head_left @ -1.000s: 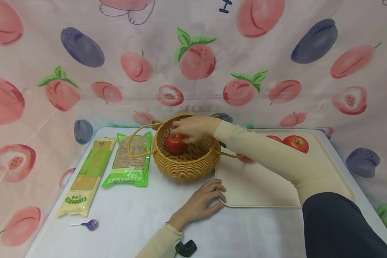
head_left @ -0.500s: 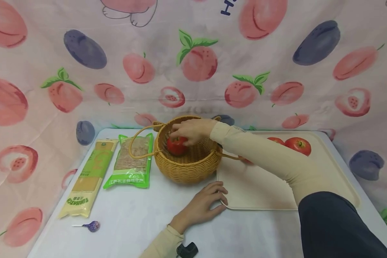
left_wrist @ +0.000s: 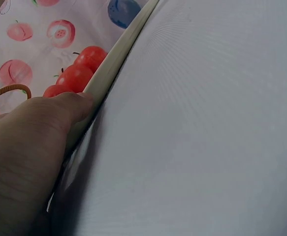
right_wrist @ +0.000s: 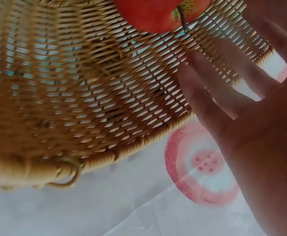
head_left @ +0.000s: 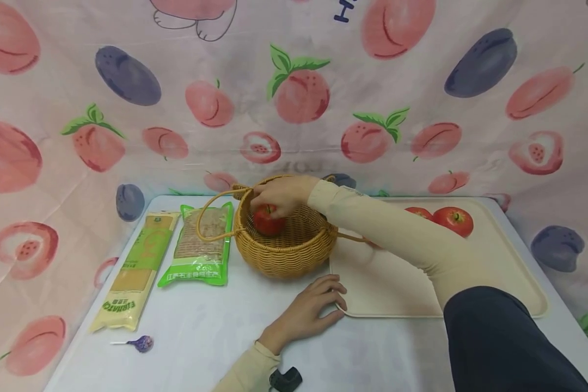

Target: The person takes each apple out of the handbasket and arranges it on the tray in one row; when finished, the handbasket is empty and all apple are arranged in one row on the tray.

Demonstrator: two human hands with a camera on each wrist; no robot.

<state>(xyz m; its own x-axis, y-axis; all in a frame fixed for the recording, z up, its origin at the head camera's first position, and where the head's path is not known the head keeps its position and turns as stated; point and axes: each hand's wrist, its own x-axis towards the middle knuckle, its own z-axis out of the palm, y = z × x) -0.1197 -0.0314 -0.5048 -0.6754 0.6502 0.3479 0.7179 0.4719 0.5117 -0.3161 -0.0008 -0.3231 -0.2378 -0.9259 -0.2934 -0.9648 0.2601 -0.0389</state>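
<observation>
A red apple [head_left: 269, 220] lies inside a round wicker basket [head_left: 284, 261], towards its left side. My right hand [head_left: 285, 195] reaches into the basket just above and behind the apple. In the right wrist view its fingers [right_wrist: 202, 101] are extended, with a gap between the visible fingertips and the apple [right_wrist: 158, 12]; the thumb cannot be made out. My left hand [head_left: 306, 307] rests at the near left corner of a cream tray [head_left: 397, 294], its thumb [left_wrist: 77, 105] on the rim in the left wrist view.
Several red apples [head_left: 453, 220] sit at the back of the tray, partly behind the right sleeve [head_left: 382, 223]. Left of the basket lie a green-edged bag [head_left: 198, 245] and a long yellow-green packet [head_left: 134, 272]. A purple-wrapped lollipop [head_left: 142, 343] lies nearer. Fruit-print cloth [head_left: 294, 109] hangs behind.
My right hand has shifted slightly left over the apple, towards the basket's back left rim. The apple stays in nearly the same spot. My left hand keeps its place on the tray corner.
</observation>
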